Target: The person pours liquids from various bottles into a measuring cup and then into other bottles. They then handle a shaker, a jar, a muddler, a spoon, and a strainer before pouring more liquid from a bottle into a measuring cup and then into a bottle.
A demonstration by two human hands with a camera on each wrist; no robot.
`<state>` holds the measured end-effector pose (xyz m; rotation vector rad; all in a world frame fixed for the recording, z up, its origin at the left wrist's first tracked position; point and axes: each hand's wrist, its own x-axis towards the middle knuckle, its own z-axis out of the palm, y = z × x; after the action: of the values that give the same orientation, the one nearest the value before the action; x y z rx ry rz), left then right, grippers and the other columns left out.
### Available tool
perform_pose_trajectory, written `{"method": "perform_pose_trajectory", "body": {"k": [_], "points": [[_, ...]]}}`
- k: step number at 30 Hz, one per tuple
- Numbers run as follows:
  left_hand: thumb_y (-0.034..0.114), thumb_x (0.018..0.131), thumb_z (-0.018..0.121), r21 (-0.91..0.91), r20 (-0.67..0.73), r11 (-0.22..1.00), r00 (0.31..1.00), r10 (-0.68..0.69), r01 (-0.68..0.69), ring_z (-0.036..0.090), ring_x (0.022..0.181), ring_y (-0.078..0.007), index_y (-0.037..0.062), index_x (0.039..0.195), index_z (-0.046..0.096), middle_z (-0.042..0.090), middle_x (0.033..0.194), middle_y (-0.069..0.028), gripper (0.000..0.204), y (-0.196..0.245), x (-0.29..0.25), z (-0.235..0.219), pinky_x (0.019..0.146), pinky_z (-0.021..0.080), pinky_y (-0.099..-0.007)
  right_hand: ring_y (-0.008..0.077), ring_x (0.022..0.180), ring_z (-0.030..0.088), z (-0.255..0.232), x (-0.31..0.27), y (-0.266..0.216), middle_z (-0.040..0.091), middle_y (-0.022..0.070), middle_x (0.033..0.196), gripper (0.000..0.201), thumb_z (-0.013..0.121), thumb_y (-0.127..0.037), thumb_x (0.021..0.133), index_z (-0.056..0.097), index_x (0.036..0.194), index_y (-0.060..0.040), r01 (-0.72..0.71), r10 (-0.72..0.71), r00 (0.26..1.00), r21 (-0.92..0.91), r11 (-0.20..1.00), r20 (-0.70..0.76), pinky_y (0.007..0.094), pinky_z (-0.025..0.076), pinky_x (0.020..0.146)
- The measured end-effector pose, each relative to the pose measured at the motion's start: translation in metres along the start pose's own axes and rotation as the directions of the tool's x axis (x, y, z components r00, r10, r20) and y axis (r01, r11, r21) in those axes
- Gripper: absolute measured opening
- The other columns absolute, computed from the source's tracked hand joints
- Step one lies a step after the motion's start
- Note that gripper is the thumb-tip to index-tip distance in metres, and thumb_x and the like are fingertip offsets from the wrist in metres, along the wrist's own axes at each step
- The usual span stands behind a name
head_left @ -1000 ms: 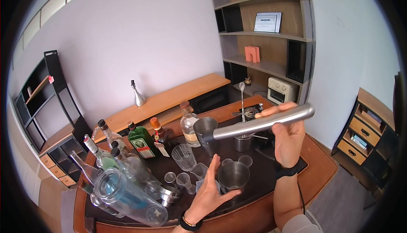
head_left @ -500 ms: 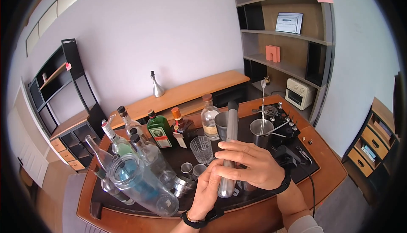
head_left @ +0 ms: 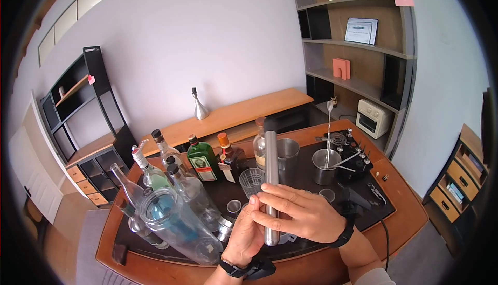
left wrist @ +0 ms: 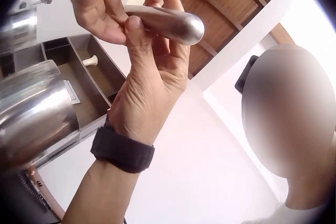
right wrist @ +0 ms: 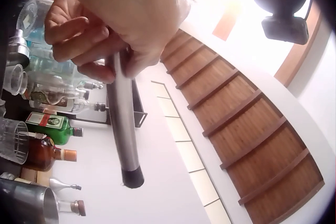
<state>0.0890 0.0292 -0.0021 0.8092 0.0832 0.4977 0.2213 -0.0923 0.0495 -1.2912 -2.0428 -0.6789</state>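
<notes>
Slip: the steel rod point(head_left: 271, 155) could slide through the fingers, since its sides look smooth; a drop might chip the small glass point(head_left: 234, 206) or dent the near edge of the table point(head_left: 140, 265).
Knock: a careless swing toward the table's left edge could topple the tilted clear jar point(head_left: 181, 223) or the patterned glass point(head_left: 252, 181), as they stand close by.
Rod: long, round, dull grey metal; a black tip at the top, a shinier rounded end below; it is almost upright in the head view, in the air over the table's near edge.
Left hand point(head_left: 246, 238): pinches the rod's lower part between thumb and fingers.
Right hand point(head_left: 308, 217): grips the rod, fingers across it.
</notes>
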Motion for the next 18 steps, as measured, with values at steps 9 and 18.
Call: {"method": "perform_pose_trajectory", "body": {"k": [9,18], "points": [[0.033,0.097,0.066,0.019,0.120,0.996,0.989,0.087,-0.090,0.067,0.096,-0.0164,0.0036,0.124,0.057,0.068,0.106,-0.0067,0.041,0.006,0.005,-0.008,0.087,0.056,-0.0312,0.0298,0.132,0.054,-0.009,-0.002,-0.001,0.057,0.0128,0.137,0.045,0.068,-0.004,0.083,0.065,0.127,-0.0120,-0.073,0.070,0.997,0.282,0.957,0.022,0.0391,0.053,0.096],[0.020,0.088,0.078,0.352,0.126,0.916,0.979,0.159,-0.194,0.069,0.095,-0.0242,-0.0021,0.125,0.057,0.069,0.103,-0.0152,0.048,0.007,0.002,0.006,0.089,0.057,-0.0408,0.0233,0.094,0.068,-0.037,-0.014,0.016,0.069,0.0125,0.107,0.032,0.068,-0.004,0.088,0.065,0.120,-0.0039,-0.362,0.504,0.841,0.487,0.795,-0.198,0.0340,0.052,0.080]]}}
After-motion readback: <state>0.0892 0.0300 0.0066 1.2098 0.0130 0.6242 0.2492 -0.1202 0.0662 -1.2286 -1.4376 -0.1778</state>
